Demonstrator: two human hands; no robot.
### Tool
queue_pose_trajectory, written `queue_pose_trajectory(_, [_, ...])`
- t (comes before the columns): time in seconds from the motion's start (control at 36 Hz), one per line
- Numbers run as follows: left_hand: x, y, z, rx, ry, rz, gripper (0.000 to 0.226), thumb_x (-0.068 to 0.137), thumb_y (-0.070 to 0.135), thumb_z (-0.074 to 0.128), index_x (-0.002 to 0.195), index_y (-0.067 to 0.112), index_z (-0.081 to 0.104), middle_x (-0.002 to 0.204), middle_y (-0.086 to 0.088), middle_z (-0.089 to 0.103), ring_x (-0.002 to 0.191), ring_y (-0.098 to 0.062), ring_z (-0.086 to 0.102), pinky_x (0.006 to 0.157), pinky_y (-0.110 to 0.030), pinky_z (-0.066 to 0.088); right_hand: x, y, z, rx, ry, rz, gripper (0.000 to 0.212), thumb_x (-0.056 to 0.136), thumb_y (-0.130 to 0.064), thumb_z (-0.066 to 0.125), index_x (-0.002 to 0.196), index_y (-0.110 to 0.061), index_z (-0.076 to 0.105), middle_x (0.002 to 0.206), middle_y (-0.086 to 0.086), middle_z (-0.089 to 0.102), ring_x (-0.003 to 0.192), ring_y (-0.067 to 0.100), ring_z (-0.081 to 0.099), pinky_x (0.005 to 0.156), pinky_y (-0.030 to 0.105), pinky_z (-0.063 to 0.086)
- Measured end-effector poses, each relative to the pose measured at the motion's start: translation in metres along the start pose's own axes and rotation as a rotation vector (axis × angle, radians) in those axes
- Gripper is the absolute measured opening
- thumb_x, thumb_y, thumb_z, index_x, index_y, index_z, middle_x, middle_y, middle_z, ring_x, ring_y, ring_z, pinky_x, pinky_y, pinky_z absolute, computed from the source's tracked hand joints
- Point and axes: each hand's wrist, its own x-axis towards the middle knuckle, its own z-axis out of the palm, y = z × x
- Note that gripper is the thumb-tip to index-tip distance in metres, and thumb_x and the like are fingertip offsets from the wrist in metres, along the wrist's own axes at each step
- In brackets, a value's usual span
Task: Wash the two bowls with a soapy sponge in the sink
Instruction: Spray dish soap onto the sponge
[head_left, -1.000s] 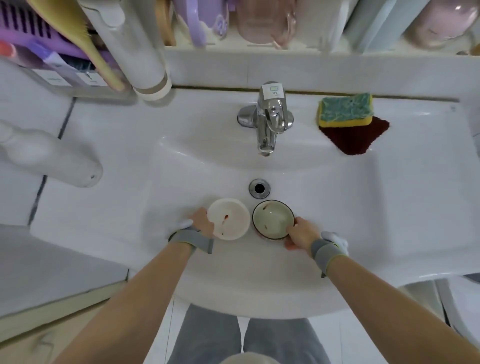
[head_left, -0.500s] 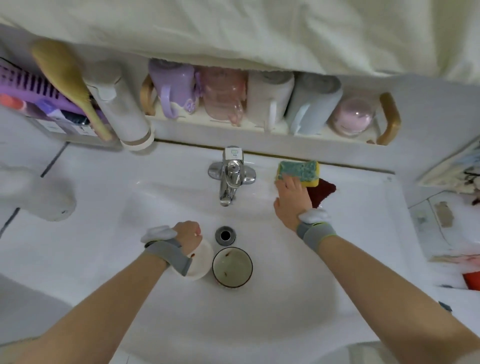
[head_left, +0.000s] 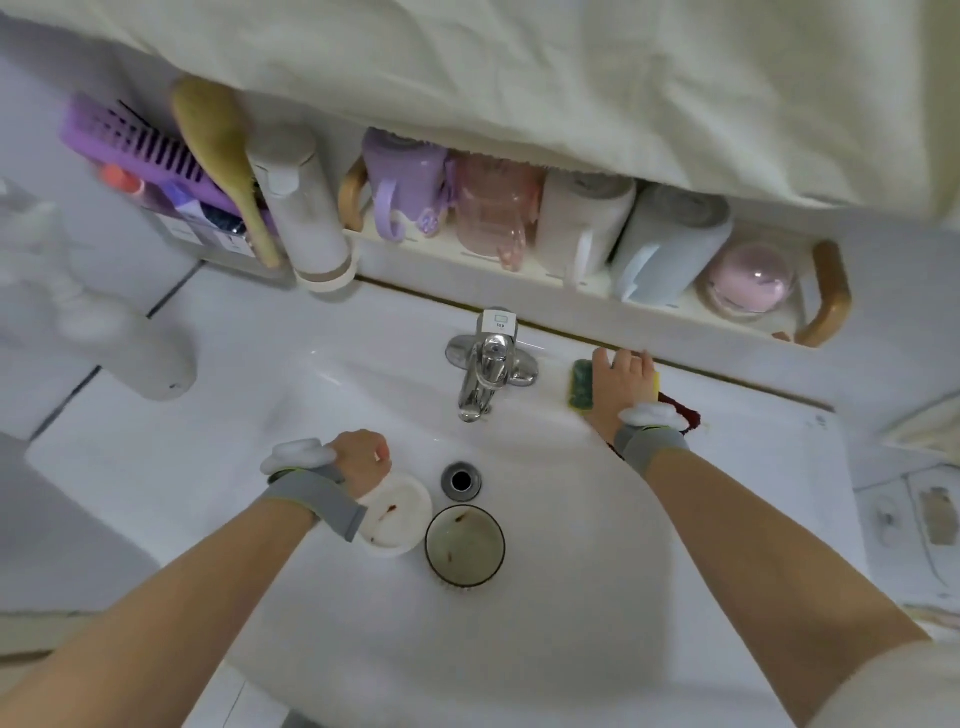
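The right hand (head_left: 621, 387) lies flat on the sponge (head_left: 582, 385) at the far right rim of the sink (head_left: 727, 519), fingers spread over the top and the tips reaching past its far edge. From here I cannot tell whether the grip has closed round it yet. The left hand (head_left: 361, 457) is curled loosely, knuckles up, at the far-left rim of the white bowl (head_left: 400, 514); its fingers are hidden, so whether it is holding the rim or only resting there I cannot say.

The sponge looks soft and light, and should squash under a pinch; taking it by its two long sides would seem the surest hold. It sits on a dark red cloth (head_left: 683, 413), which could drag along with it.

Both bowls stand upright in the basin, just near of the drain (head_left: 460, 480), the dark bowl (head_left: 465, 545) close on the white one's right. Both show reddish smears inside. They look hard and breakable, likely slippery once soaped, so a hold over the rim seems wise. The tap (head_left: 488, 371) is between the two hands.
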Motion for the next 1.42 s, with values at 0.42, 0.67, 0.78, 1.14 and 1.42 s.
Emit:
queue_pose_trajectory(0.42, [-0.010, -0.072, -0.091, -0.160, 0.260, 0.138, 0.023, 0.094, 0.020, 0.048, 0.107, 0.013, 0.065, 0.112, -0.008, 0.067, 0.104, -0.026, 0.061, 0.091, -0.035, 0.048, -0.086, -0.143, -0.120, 1.025, 0.157, -0.067, 0.048, 0.071, -0.029, 0.079, 0.107, -0.015, 0.049, 0.091, -0.004, 0.054, 0.076, 0.014, 0.055, 0.062, 0.019, 0.041])
queue_pose_trajectory(0.67, [-0.043, -0.173, -0.161, -0.227, 0.747, 0.437, 0.024, 0.091, 0.011, 0.051, 0.110, 0.012, 0.066, 0.111, -0.006, 0.064, 0.109, -0.025, 0.054, 0.092, -0.022, 0.036, -0.062, -0.288, -0.148, 1.278, -0.075, 0.013, 0.053, 0.072, -0.036, 0.079, 0.106, -0.009, 0.049, 0.104, 0.007, 0.061, 0.099, 0.027, 0.060, 0.087, 0.046, 0.052])
queue_pose_trajectory(0.78, [-0.052, -0.214, -0.199, -0.270, 1.041, 0.468, 0.041, 0.081, 0.024, 0.049, 0.118, 0.010, 0.061, 0.117, -0.011, 0.056, 0.111, -0.029, 0.049, 0.095, -0.021, 0.029, -0.056, -0.341, -0.171, 1.389, -0.149, -0.043, 0.046, 0.084, -0.025, 0.070, 0.109, -0.009, 0.034, 0.109, 0.008, 0.055, 0.098, 0.024, 0.056, 0.082, 0.039, 0.051])
queue_pose_trajectory(1.14, [-0.021, -0.236, -0.198, -1.014, 0.683, 0.233, 0.041, 0.082, 0.016, 0.071, 0.120, 0.010, 0.057, 0.110, -0.003, 0.064, 0.098, -0.017, 0.057, 0.079, -0.017, 0.039, -0.026, -0.387, -0.195, 1.741, -0.098, 0.193, 0.009, 0.086, -0.006, 0.063, 0.095, -0.007, 0.062, 0.082, 0.009, 0.065, 0.067, 0.018, 0.061, 0.061, 0.026, 0.053])
queue_pose_trajectory(1.42, [-0.008, -0.216, -0.168, -1.019, 0.769, 0.333, 0.033, 0.072, 0.041, 0.071, 0.085, 0.011, 0.066, 0.080, -0.007, 0.068, 0.076, -0.020, 0.063, 0.071, -0.031, 0.050, 0.009, -0.397, -0.190, 1.932, -0.256, 0.194, 0.014, 0.090, -0.004, 0.050, 0.097, -0.016, 0.046, 0.102, 0.012, 0.060, 0.089, 0.026, 0.061, 0.079, 0.039, 0.054])
